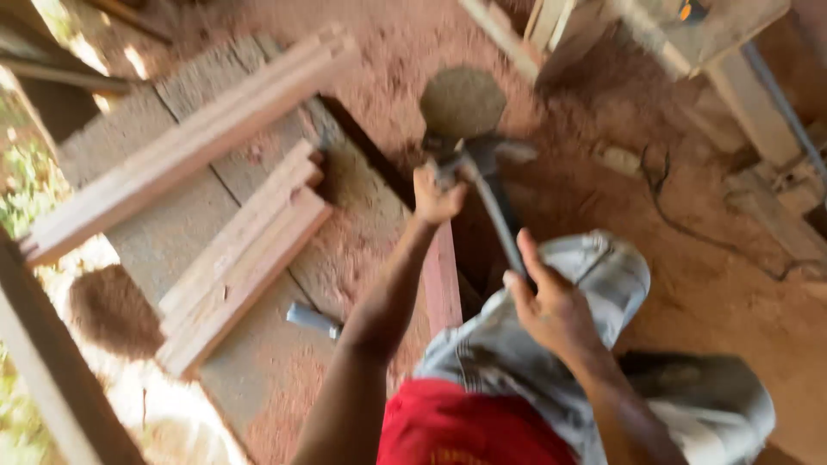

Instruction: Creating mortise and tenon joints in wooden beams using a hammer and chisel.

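Here, hammer (482, 176) in both hands (491, 250).

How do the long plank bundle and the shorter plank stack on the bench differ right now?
The long bundle runs nearly the whole way across the bench; the short stack covers about half that. The long bundle lies farther from the person, the short stack nearer, close to the left hand. The long bundle looks like a tight bunch; the short stack's planks are stepped at their ends. Both are pale reddish wood, lying flat on the same diagonal.
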